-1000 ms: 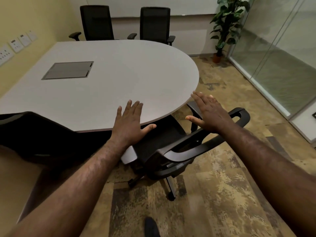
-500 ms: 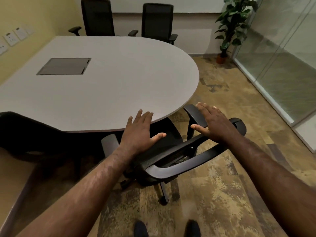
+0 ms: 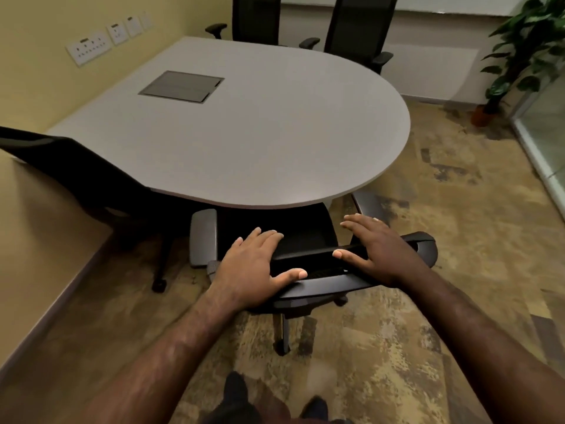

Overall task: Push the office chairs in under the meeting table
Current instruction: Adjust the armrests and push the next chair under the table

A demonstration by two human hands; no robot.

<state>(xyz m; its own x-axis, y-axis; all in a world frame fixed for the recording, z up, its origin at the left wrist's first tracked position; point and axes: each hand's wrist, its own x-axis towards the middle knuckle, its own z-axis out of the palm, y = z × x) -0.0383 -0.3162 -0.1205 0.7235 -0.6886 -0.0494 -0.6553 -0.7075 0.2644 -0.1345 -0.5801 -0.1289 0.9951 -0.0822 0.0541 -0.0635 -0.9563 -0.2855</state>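
A black office chair (image 3: 324,285) stands right in front of me at the near curved edge of the grey meeting table (image 3: 260,136). The front of its seat sits under the tabletop, and its grey armrests show on either side. My left hand (image 3: 253,266) lies over the left end of the backrest top, thumb hooked behind the rim. My right hand (image 3: 377,249) grips the right end the same way. A second black chair (image 3: 79,166) stands to the left with its back toward me, close against the table edge.
Two more black chairs (image 3: 256,16) (image 3: 360,22) stand at the table's far side. A cable hatch (image 3: 182,86) is set in the tabletop. A yellow wall with sockets (image 3: 88,48) runs on the left. A potted plant (image 3: 526,53) and a glass partition (image 3: 550,127) are on the right. My feet (image 3: 235,393) are on patterned carpet.
The chair has swung round to face the table and rolled in under its edge. Both hands have settled onto the backrest top, and I have stepped forward.
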